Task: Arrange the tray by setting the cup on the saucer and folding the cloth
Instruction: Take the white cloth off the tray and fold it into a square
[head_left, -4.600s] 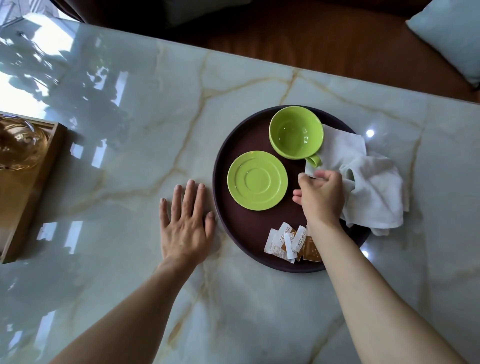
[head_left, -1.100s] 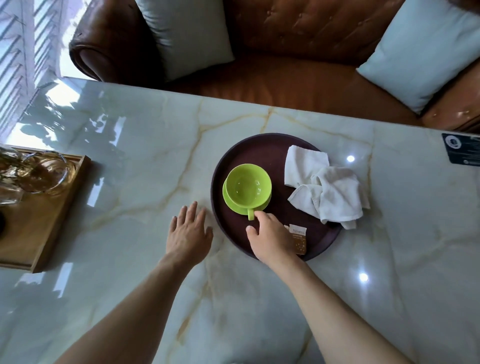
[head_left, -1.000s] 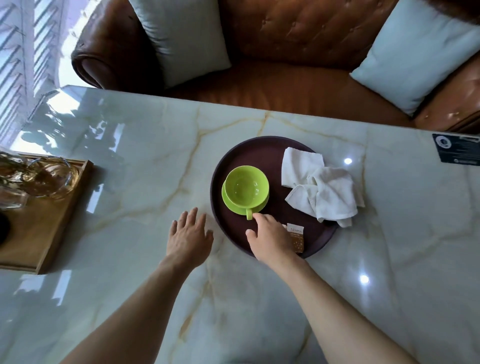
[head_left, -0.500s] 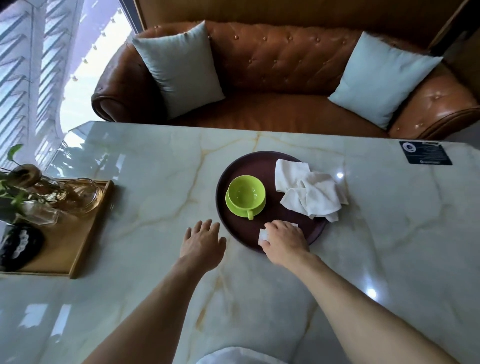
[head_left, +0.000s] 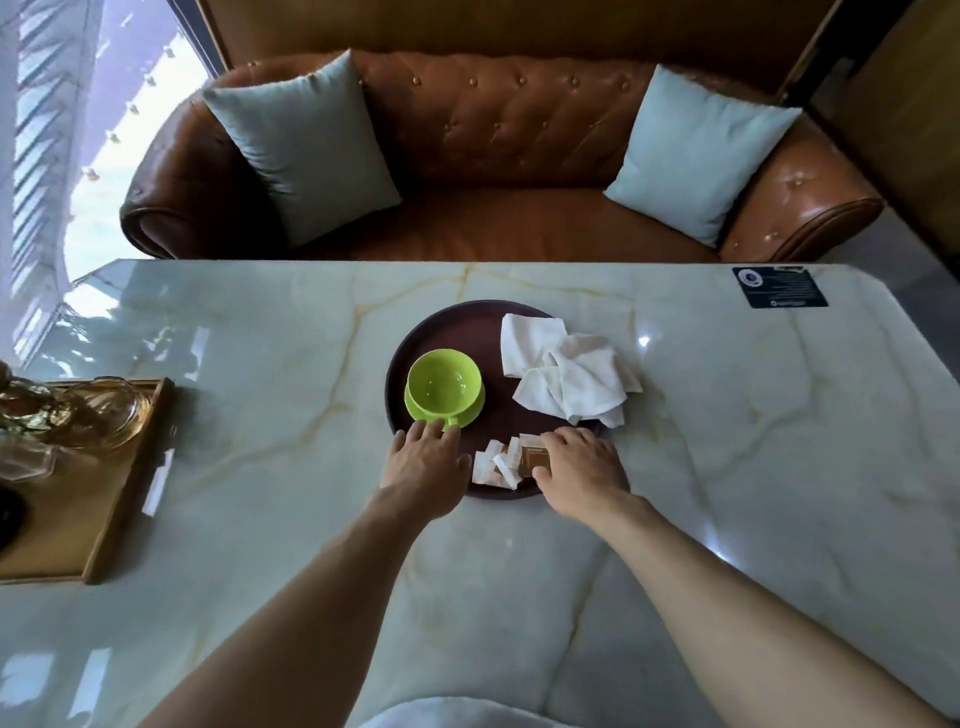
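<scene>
A round dark tray (head_left: 415, 338) sat on the marble table (head_left: 260, 338), a little right of centre. On the tray's left half the green cup (head_left: 443, 382) stood upright on the green saucer (head_left: 475, 408), its handle pointing toward the near edge. On the far right part of the tray the white cloth (head_left: 566, 371) lay crumpled and unfolded, one corner spilling over the rim. At the near rim a small heap of sachets (head_left: 498, 465) lay, white ones with a brown one beside them.

The left hand (head_left: 423, 465) rested palm down over the tray's near-left rim, fingers spread and loose, holding nothing, its fingertips just beside the cup's handle. The right hand (head_left: 582, 467) lay over the near-right rim with fingers curled at the brown sachet; whether its grip had closed on that sachet could not be told.

At the left edge of the table was a wooden tray (head_left: 124, 493) carrying glassware (head_left: 98, 410). Beyond the table stood a brown leather sofa (head_left: 519, 135) with two pale cushions (head_left: 306, 150).
</scene>
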